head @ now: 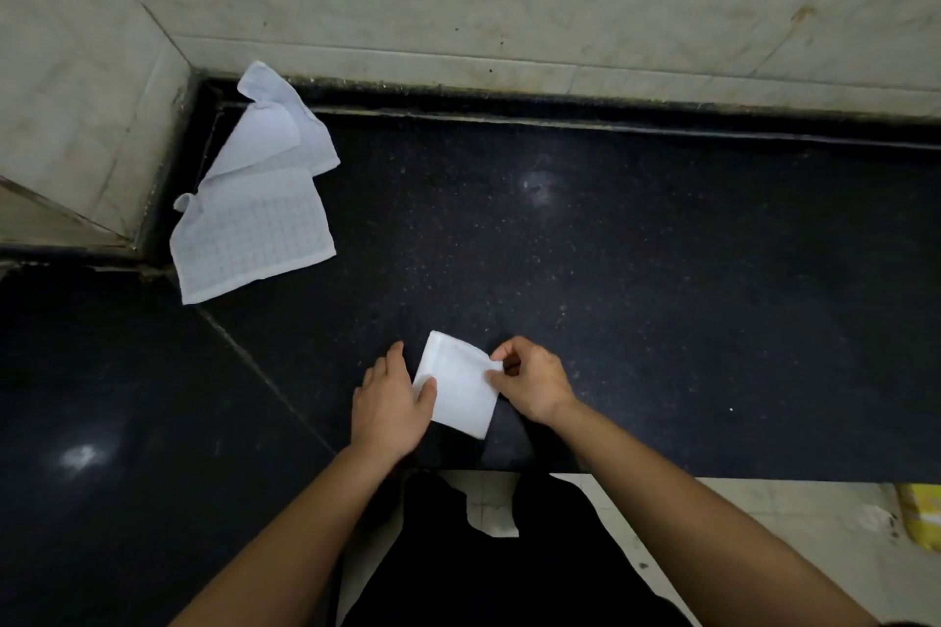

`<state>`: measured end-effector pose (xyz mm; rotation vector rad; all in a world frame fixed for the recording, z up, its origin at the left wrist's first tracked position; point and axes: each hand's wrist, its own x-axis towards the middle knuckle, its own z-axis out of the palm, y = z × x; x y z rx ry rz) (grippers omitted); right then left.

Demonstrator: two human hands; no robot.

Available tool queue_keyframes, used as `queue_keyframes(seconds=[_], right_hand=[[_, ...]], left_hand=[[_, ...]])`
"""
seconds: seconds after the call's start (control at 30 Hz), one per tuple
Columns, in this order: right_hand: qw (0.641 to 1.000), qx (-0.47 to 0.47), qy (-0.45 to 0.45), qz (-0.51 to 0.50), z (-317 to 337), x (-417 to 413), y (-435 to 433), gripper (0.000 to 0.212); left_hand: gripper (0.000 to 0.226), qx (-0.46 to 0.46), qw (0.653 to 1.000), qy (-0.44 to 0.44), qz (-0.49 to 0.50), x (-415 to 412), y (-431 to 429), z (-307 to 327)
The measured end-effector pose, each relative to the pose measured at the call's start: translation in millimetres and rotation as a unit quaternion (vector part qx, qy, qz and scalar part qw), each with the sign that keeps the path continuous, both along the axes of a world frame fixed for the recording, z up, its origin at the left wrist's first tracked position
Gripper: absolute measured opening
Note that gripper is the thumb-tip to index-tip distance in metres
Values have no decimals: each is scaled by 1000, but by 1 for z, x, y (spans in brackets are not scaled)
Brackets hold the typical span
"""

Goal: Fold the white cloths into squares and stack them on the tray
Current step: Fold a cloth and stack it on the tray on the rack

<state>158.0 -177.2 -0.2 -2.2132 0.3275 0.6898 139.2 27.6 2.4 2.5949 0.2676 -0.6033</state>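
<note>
Far up-left of the folded cloth (458,387), two loose white cloths lay overlapped: the grid-weave cloth (254,234) in front, the rumpled cloth (285,127) behind it, one flap curled over. The folded cloth was a small white near-square, tilted, on the black counter (662,270) by its front edge. At its left edge the left hand (392,402) lay fairly flat, thumb pressing on it. The right hand (529,382) pinched its right corner. Count: three cloths, two hands. A yellow object (921,514) sat far low-right.
</note>
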Motion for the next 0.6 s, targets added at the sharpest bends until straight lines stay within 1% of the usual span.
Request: queue_keyframes(seconds=[0.1, 0.17, 0.2, 0.23, 0.3, 0.37, 0.4, 0.47, 0.5, 0.57, 0.6], right_hand=[[998, 30, -30, 47, 10, 0, -4, 27], [995, 38, -49, 72, 19, -1, -8, 31], [994, 42, -57, 79, 22, -1, -11, 32], [994, 45, -59, 83, 25, -1, -14, 32], [993, 51, -55, 86, 35, -1, -21, 33], [995, 52, -47, 78, 45, 1, -28, 34], [995, 52, -41, 72, 50, 2, -31, 35], [996, 57, -33, 56, 59, 1, -36, 32], [997, 63, -27, 46, 63, 0, -37, 25], [997, 80, -9, 16, 69, -3, -38, 8], [995, 96, -1, -10, 72, -5, -37, 8]], left_hand=[[88, 0, 994, -3, -107, 23, 0, 13], [94, -2, 980, 32, -197, 38, -2, 22], [92, 0, 970, 51, -236, 45, -3, 25], [84, 1, 962, 64, -267, 50, -3, 28], [51, -10, 952, 54, -301, 58, -5, 33], [21, -39, 954, 26, -296, 62, -5, 37], [14, -63, 956, 20, -285, 63, -4, 40], [13, -139, 958, 23, -249, 63, 1, 47], [13, -190, 957, 34, -218, 63, 3, 52], [13, -284, 944, 53, -157, 59, 4, 61], [14, -322, 936, 63, -125, 57, 5, 66]])
